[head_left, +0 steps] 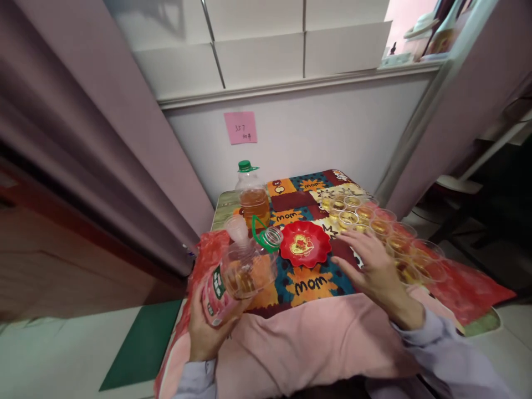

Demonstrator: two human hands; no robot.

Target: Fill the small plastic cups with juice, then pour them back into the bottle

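My left hand is wrapped round a clear plastic bottle with a pink label. The bottle is tilted, its uncapped mouth toward the right, and amber liquid lies inside; a green handle ring circles its neck. Just right of the mouth sits a red scalloped plate with a gold heart design. Over the cloth right of that plate hovers my right hand, fingers apart and holding nothing. Several clear plastic cups of yellowish liquid stand in rows close beyond it.
A second bottle with a green cap and amber liquid stands at the back left. Stacked clear cups are beside it. A patterned tablecloth covers the table, with pink cloth along the front. A pink note is on the wall.
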